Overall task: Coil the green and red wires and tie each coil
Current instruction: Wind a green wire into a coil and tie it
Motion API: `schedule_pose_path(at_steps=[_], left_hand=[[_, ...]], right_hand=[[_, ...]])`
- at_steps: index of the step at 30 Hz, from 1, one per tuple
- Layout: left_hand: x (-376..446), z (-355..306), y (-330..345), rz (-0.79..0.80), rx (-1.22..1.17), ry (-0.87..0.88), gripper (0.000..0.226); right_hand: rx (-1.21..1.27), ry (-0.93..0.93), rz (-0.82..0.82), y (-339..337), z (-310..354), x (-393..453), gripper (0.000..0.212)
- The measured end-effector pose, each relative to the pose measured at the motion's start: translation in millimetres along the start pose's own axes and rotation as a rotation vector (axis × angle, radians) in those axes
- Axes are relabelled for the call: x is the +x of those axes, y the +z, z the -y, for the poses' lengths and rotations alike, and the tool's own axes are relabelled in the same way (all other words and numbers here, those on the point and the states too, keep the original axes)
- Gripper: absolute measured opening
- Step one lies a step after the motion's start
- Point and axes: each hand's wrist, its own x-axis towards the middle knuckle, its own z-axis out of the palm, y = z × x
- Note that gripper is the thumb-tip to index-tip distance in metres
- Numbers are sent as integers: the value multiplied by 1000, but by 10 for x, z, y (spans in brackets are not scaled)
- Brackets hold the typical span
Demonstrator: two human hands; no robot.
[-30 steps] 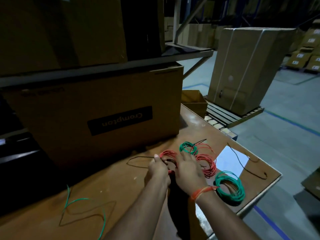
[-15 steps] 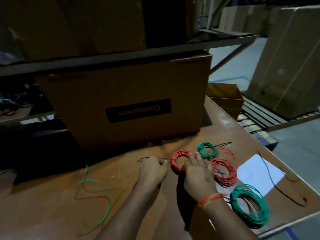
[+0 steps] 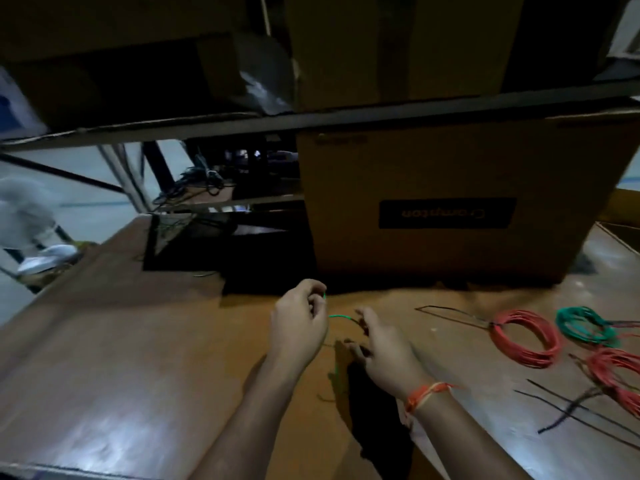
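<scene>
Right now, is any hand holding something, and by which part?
The left hand pinches the loose green wire near its end. The right hand seems to hold the same wire further along, but blur hides its grip.

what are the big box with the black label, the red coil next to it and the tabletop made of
Big box: corrugated cardboard, matte brown, by its flat panels and folded edges. Red coil: probably plastic-insulated wire, smooth thin even strands in uniform colour. Tabletop: looks like brown board or laminate with a slight sheen, since it throws back pale glare; exact material unclear.
</scene>
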Motion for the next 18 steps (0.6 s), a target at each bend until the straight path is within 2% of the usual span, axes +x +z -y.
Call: schedule_pose_path(at_steps=[2, 4, 6, 9, 12, 16, 18], left_hand=[[76, 333, -66, 133, 109, 75, 47], [105, 611, -65, 326, 238, 182, 61], [85, 792, -66, 487, 340, 214, 53], [-26, 951, -33, 561, 414, 215, 42], [-181, 1025, -36, 471, 328, 166, 30], [-430, 1090, -112, 155, 311, 28, 21], [-595, 1069, -154, 87, 349, -58, 22]], right_hand=[[-21, -5, 62, 134, 133, -7, 36], [104, -18, 33, 209, 225, -82, 22], [231, -15, -60, 230, 297, -199, 20], [408, 7, -173, 180, 353, -424, 21], [599, 52, -293, 70, 361, -679, 25], [927, 245, -731, -54, 132, -968, 29], [997, 275, -849, -131, -18, -1156, 30]])
